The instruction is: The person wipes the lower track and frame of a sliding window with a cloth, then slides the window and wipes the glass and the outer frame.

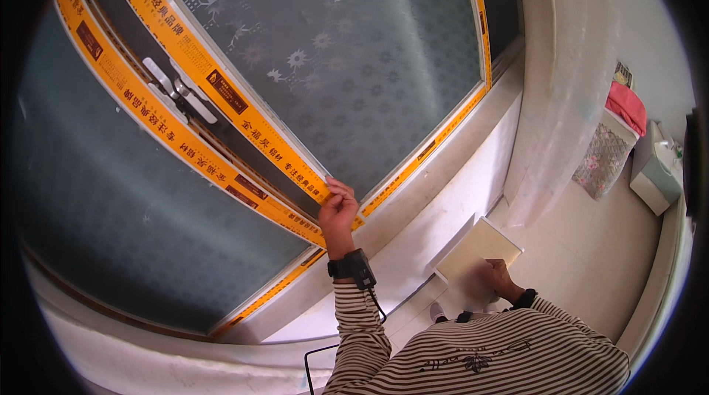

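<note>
My left hand is at the lower corner of a window sash frame. Its curled fingers touch the edge of the orange protective film stuck along that frame; whether they pinch it is not clear. Patterned frosted glass fills this sash. Alongside runs a second film-covered frame with its own frosted pane, and a metal window handle sits between the two. My right hand is held low in front of my body, fingers curled. A blurred patch beside it hides whether it holds anything.
Below the window runs a pale sill. A stool-like piece with a yellowish top stands by the wall near my feet. A light curtain hangs at right; beyond it are a patterned cloth, a red cloth and a box-shaped cabinet.
</note>
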`<control>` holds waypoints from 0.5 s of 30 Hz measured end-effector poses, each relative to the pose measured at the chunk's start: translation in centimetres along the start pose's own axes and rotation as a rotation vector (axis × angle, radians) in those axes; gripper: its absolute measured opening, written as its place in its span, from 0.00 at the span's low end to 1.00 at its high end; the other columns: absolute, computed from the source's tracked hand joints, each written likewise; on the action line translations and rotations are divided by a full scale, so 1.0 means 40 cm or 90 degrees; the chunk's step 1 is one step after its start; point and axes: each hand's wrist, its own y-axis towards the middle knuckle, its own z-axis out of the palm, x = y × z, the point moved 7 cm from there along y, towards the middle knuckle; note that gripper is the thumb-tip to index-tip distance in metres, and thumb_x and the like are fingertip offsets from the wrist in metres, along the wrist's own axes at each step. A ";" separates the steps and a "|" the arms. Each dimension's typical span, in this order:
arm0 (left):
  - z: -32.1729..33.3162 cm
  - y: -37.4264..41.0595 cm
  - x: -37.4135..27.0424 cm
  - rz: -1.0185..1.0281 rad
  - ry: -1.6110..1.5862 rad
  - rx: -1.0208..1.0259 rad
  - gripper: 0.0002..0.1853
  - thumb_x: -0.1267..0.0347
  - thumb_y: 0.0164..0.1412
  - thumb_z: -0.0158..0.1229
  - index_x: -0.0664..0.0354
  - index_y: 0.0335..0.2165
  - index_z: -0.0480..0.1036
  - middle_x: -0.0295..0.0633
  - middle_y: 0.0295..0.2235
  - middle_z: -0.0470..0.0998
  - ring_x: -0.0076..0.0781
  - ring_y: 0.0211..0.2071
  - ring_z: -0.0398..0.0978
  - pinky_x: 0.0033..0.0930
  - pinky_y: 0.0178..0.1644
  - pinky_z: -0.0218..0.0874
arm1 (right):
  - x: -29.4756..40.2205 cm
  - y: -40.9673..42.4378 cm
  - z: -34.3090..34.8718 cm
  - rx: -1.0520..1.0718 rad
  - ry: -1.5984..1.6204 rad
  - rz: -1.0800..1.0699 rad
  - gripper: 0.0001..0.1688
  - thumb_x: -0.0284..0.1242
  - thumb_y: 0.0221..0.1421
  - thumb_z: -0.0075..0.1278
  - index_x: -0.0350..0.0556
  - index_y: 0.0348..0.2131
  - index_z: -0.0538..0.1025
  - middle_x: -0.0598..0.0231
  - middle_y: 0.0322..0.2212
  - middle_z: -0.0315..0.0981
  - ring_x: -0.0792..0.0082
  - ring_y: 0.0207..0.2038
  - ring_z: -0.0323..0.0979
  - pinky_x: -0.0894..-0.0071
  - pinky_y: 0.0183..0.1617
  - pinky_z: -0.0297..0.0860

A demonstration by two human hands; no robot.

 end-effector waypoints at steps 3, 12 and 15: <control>-0.005 0.003 -0.008 -0.019 -0.012 -0.030 0.18 0.90 0.48 0.37 0.69 0.34 0.71 0.50 0.34 0.76 0.39 0.35 0.79 0.31 0.34 0.74 | -0.025 0.002 -0.016 -0.042 -0.050 0.021 0.13 0.28 0.54 0.51 0.35 0.24 0.78 0.63 0.22 0.78 0.79 0.26 0.72 0.78 0.30 0.69; -0.015 0.010 -0.036 -0.002 0.096 0.050 0.17 0.90 0.49 0.46 0.69 0.37 0.72 0.45 0.32 0.76 0.31 0.30 0.77 0.24 0.29 0.68 | 0.043 -0.013 -0.056 -0.032 0.037 -0.084 0.14 0.28 0.54 0.47 0.35 0.22 0.77 0.64 0.21 0.76 0.75 0.23 0.70 0.76 0.30 0.68; -0.026 0.014 -0.039 0.053 0.173 0.099 0.19 0.91 0.46 0.46 0.67 0.38 0.73 0.42 0.32 0.76 0.30 0.30 0.76 0.24 0.29 0.67 | 0.033 0.003 -0.079 -0.053 -0.044 -0.030 0.14 0.28 0.54 0.47 0.35 0.22 0.77 0.62 0.20 0.75 0.75 0.24 0.70 0.75 0.30 0.67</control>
